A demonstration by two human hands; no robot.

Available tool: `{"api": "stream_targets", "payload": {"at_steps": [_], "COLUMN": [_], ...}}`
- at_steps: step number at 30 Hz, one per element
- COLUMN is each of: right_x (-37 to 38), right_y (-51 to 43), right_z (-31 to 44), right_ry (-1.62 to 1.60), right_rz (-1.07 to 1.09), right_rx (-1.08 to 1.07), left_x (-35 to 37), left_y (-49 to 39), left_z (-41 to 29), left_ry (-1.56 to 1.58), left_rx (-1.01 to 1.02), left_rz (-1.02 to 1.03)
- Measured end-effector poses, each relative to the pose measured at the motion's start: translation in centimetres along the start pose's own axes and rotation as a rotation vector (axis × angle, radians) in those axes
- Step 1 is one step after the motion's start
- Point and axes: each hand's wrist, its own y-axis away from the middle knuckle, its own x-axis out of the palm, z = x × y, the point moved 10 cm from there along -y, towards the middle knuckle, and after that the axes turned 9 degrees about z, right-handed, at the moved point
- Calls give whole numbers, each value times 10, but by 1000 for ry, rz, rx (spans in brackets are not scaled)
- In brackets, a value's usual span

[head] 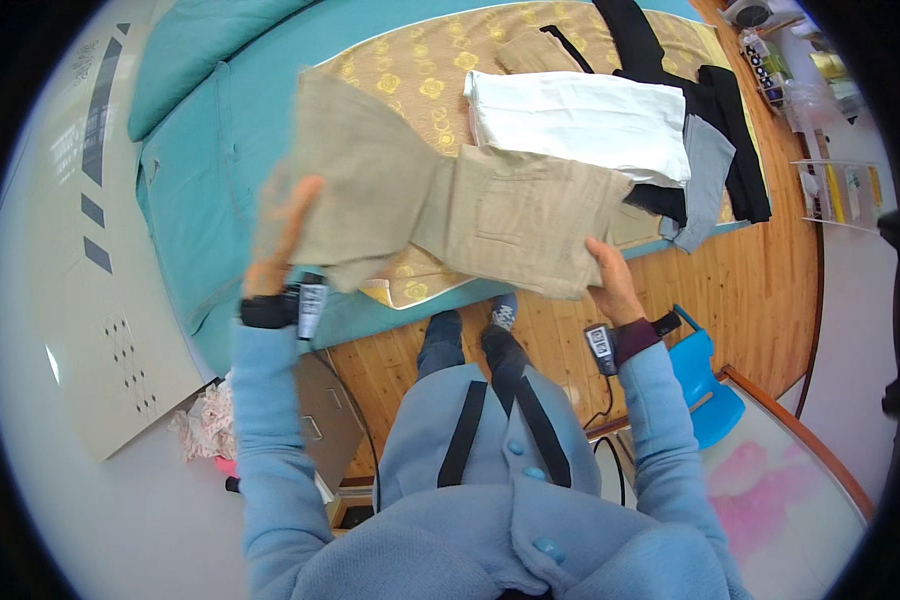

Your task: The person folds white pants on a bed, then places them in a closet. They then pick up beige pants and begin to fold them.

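Khaki trousers [525,214] are stretched out between my two hands above the edge of the bed. My left hand [281,229], blurred, is at one end of them, its fingers partly behind the cloth. At the other end my right hand [611,277] grips the corner, thumb in front. A back pocket shows on the right part. Just beyond lies a folded white garment [577,120], with black clothing [720,112] and a grey garment [705,172] to its right. Another beige garment [540,54] lies behind the white one. All rest on a yellow flowered towel [420,67].
The bed's turquoise cover [195,180] extends left, with a turquoise pillow [195,67] at its upper end. A glossy white panel [105,247] borders it. A blue plastic chair [701,390] stands on the wooden floor [727,300] at right. Cables hang from both wrist devices.
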Motion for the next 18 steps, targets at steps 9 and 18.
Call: {"api": "stream_targets", "payload": {"at_steps": [9, 18], "right_x": [-93, -63], "right_y": [20, 91], "right_z": [5, 105], "right_ry": [32, 90], "right_rz": [-58, -28], "right_rx": [-26, -108], "left_x": [-222, -255], "left_y": [49, 63], "left_z": [-42, 3], "left_ry": [63, -465], "left_rx": [40, -87], "left_rz": [-161, -250]}}
